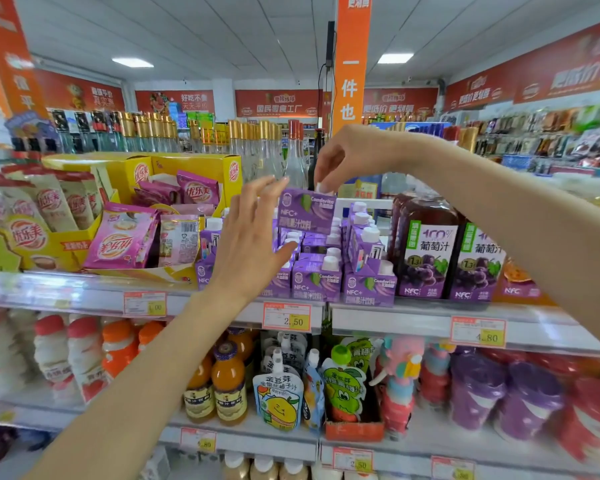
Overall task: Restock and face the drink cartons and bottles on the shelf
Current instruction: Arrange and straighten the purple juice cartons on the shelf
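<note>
My right hand (347, 157) pinches the white cap of a small purple drink carton (307, 211) and holds it in the air above the stacked purple cartons (329, 275) on the top shelf (378, 315). My left hand (253, 237) is spread with straight fingers just left of the lifted carton, its fingertips near the carton's upper left corner and its palm in front of the left part of the stack. Two dark grape juice bottles (426, 251) stand to the right of the cartons.
Yellow display boxes of pink milk-tea sachets (125, 233) sit left of the cartons. Glass liquor bottles (257, 150) line up behind. The shelf below holds orange juice bottles (227, 386), drink pouches (279, 400) and purple cups (475, 393). Price tags (286, 317) hang on the shelf edge.
</note>
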`<state>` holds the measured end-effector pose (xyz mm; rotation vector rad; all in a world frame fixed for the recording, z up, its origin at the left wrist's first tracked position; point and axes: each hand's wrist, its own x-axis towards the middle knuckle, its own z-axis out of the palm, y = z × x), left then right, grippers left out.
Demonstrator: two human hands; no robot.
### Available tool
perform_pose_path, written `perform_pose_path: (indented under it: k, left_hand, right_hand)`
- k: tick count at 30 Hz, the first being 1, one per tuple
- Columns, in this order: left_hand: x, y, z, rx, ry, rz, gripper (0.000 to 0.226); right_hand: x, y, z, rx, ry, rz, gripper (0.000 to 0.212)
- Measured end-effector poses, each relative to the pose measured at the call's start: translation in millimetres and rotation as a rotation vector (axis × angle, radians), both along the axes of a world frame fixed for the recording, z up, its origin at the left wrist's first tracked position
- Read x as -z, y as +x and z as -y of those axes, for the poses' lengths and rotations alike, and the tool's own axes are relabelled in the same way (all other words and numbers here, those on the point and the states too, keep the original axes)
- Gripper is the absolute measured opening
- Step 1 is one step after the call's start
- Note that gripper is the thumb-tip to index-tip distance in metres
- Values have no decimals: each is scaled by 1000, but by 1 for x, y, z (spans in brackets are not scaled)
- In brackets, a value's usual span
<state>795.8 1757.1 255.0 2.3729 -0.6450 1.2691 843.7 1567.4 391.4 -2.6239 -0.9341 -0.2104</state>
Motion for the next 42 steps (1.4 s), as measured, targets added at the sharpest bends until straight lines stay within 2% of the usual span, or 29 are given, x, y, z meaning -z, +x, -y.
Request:
perform_pose_path:
  k: [2,5,7,10,12,14,17,20,26,34,42]
  left_hand:
    - [-4,0,-1,-41,45,52,87]
    - [-3,-4,-5,-67,96,151,67]
    - [1,-8,-8,-88,102,189,62]
    - [9,-10,-16,-88,30,175,65]
    - [11,-12,-21,-51,-42,110,68]
    - [10,-16,-24,6,-128,21,73]
    - [7,-23,-25,89,-254,-92,77]
    - [7,-29,-25,127,-257,-134,75]
    - [6,-41,-27,265,-436,-279,61]
    - [7,-42,-30,352,-421,-304,49]
    - [8,-38,-33,357,-383,-343,51]
  right_hand:
    - [7,-12,-2,-43,77,-56,8]
    - [19,-25,-5,-82,126,-99,13]
    - [27,-32,-7,-102,179,-83,15]
    - [41,-44,-9,-137,310,-13,19]
    - [52,-49,-10,-188,365,-35,34]
    - [66,-54,-12,-230,333,-44,57]
    - [91,-57,-18,-247,302,63,76]
    - [102,-57,-21,-234,453,97,62]
    - [99,-56,-14,-234,641,-93,54]
    - [103,-59,-9,-229,693,-170,49]
    - [111,-62,-8,-226,720,-85,56]
